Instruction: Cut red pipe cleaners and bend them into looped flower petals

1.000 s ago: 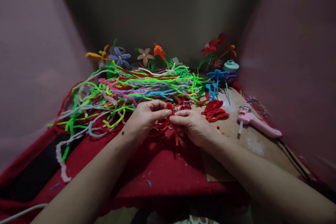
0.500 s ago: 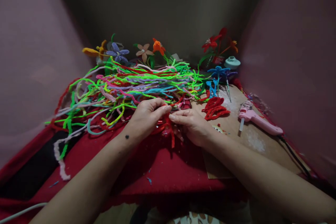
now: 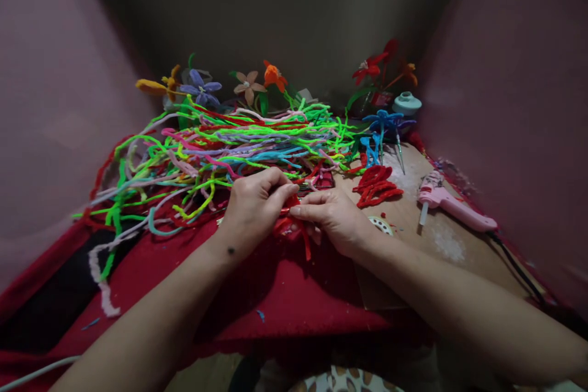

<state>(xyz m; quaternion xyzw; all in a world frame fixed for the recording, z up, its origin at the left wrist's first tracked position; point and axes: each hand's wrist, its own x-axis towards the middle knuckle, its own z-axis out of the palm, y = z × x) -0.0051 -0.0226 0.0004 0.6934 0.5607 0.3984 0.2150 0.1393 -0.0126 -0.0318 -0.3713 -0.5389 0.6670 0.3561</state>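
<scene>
Over the front of the red-covered table, my left hand [image 3: 257, 202] and my right hand [image 3: 335, 214] meet thumb to thumb. Both are closed on a red pipe cleaner [image 3: 307, 242], pinched between thumbs and forefingers. One end of it dangles below my fingertips; much of the rest is hidden behind them. Just right of my right hand, a bundle of bent red pipe cleaners [image 3: 377, 187] lies on a brown board [image 3: 416, 257]. A white disc with holes [image 3: 381, 225] lies partly behind my right forearm.
A big heap of coloured pipe cleaners [image 3: 257, 135] spreads behind my hands. A pink glue gun [image 3: 454, 208] lies on the board at right, its black cord trailing forward. Finished flowers [image 3: 201, 89] stand along the back, near a pale teal jar [image 3: 407, 103].
My fingertips have shifted slightly closer together around the red pipe cleaner, and its hanging end has swung a little to the right. The camera view has moved slightly.
</scene>
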